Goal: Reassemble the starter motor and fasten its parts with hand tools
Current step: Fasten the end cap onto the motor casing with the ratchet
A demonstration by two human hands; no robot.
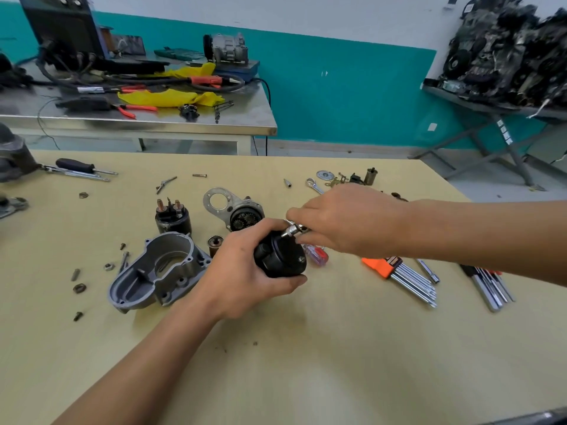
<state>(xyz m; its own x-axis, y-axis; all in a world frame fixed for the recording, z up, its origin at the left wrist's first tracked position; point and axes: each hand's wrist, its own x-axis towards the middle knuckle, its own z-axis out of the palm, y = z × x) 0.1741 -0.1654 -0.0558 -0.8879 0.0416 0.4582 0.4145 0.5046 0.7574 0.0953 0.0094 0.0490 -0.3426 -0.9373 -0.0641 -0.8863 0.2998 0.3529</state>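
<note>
— Our left hand curls around the black motor body, near the middle of the wooden table, yes?
— Yes. Our right hand pinches a small silver driver, and its tip touches the upper end of the motor body.
— Where do we see the other parts?
— We see the grey aluminium housing just left of our left hand, with the solenoid and the gear housing behind it. A red-handled screwdriver lies just beside the motor body, and the hex keys lie further right.
</note>
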